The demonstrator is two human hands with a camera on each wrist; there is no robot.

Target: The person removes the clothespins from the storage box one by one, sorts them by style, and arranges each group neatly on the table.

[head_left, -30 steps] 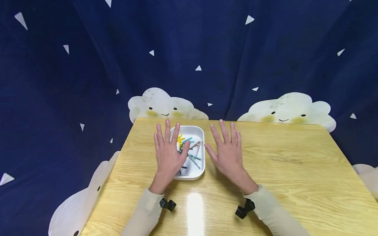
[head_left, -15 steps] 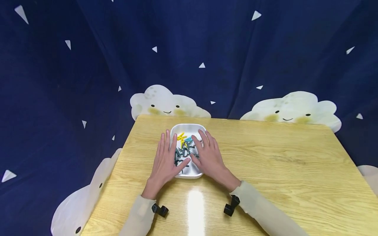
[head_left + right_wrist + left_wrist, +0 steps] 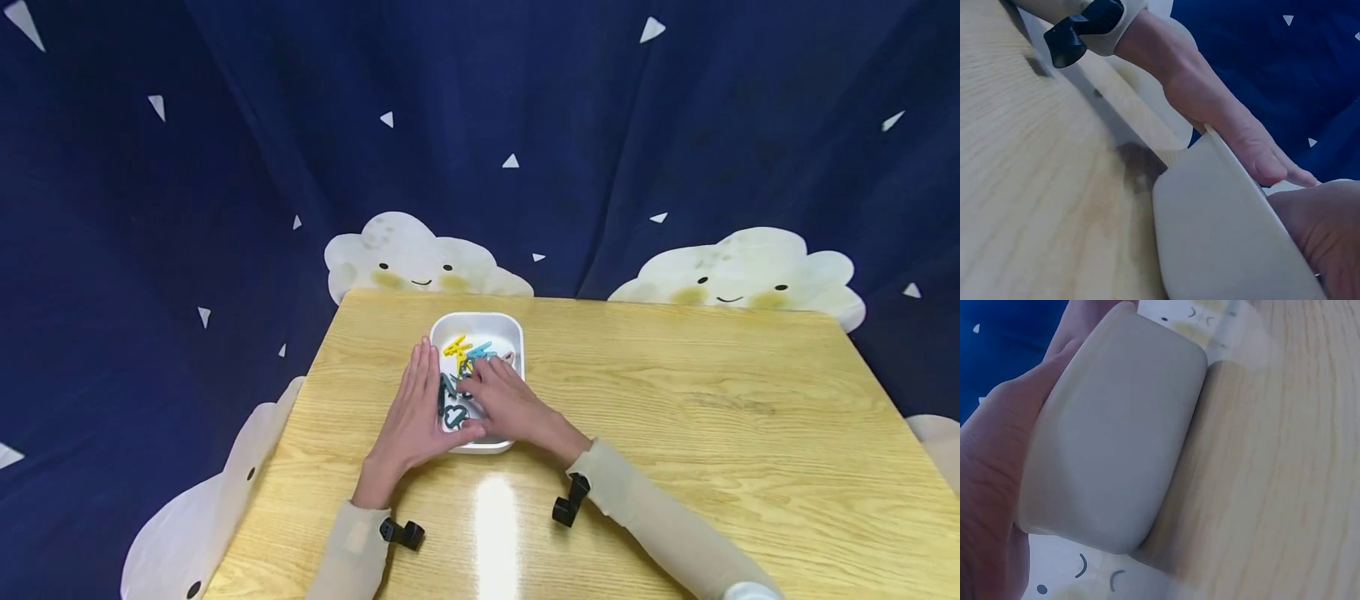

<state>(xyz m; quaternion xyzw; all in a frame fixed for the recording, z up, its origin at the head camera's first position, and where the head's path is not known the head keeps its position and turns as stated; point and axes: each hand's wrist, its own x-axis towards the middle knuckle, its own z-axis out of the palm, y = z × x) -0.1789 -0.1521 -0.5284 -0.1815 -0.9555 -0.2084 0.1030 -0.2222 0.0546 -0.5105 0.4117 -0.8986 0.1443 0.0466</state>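
Note:
A white tray [image 3: 477, 315] holds clothespins: yellow ones [image 3: 455, 346] at the back, a light blue one [image 3: 481, 350] beside them, and a pinkish one [image 3: 509, 358] at the right. Dark green pieces lie nearer, among them a cloud-shaped outline [image 3: 455, 417]. My left hand [image 3: 411, 417] lies along the tray's left rim, fingers straight and thumb across the near corner. My right hand [image 3: 513, 403] reaches over the right side, fingers bent down among the dark pieces. I cannot tell whether it pinches one. In the right wrist view the tray wall [image 3: 1216, 231] hides those fingertips.
The wooden table [image 3: 675, 417] extends widely to the right of the tray. Behind it hangs a dark blue curtain [image 3: 450, 100] with white triangles and clouds. A small black camera sits on each wrist, the left camera [image 3: 402, 533] close above the table.
Both hands have come down from spread-open poses above the table. The left hand has settled at the tray's left rim; the right has moved left into the tray, its fingers bending.

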